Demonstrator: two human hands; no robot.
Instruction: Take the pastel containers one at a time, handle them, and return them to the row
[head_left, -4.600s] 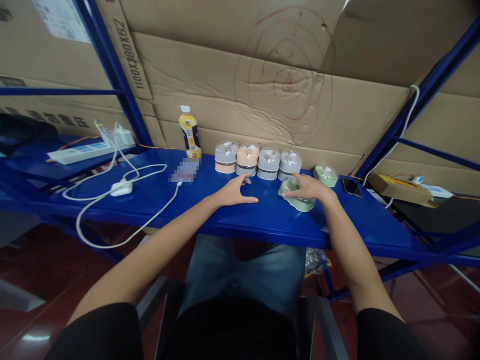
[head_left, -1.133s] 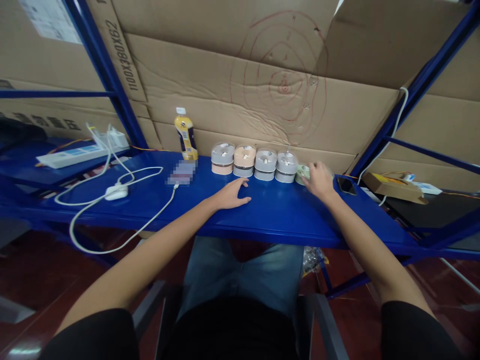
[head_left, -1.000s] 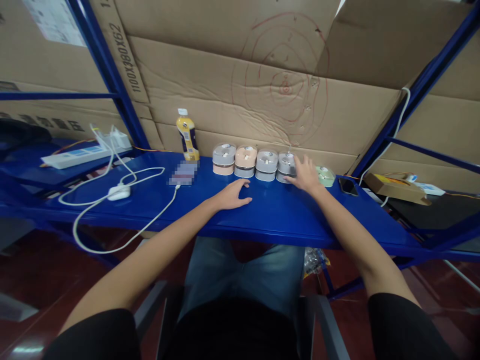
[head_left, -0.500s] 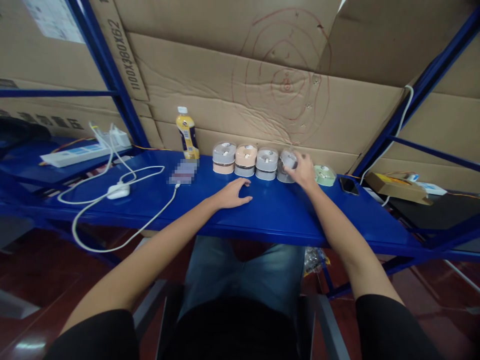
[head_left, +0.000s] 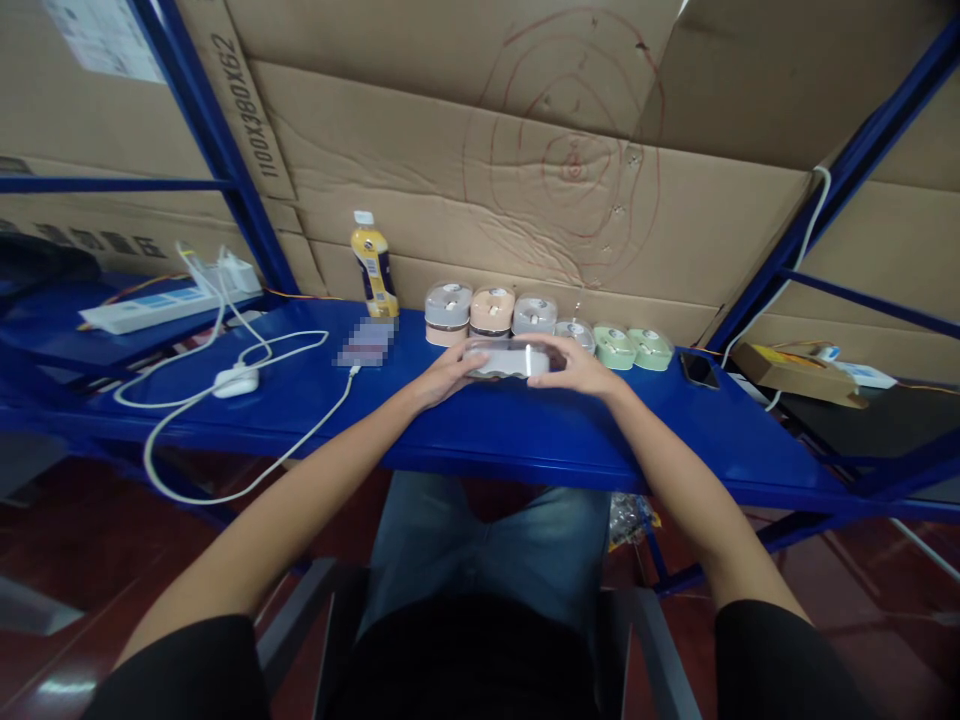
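Both hands hold a grey plastic box with a clear lid (head_left: 507,361) just in front of the row of similar boxes. My left hand (head_left: 448,374) is closed on its left end and my right hand (head_left: 574,367) grips its right end. Behind it stand a grey box stacked on a peach one (head_left: 448,309), a peach-topped stack (head_left: 492,309) and a grey box (head_left: 535,313), whose lower part is hidden. To their right are a single grey box (head_left: 576,334) and two green boxes (head_left: 615,347), side by side.
A yellow drink bottle (head_left: 373,268) stands at the back left of the blue table (head_left: 517,430). A white cable (head_left: 315,430) runs from a blurred-out flat object (head_left: 366,342) to a white adapter (head_left: 236,381). A black phone (head_left: 698,369) lies right of the boxes.
My right hand has lifted the top grey box off the fourth stack and brought it left and nearer. My left hand has risen slightly and closed on its other end.
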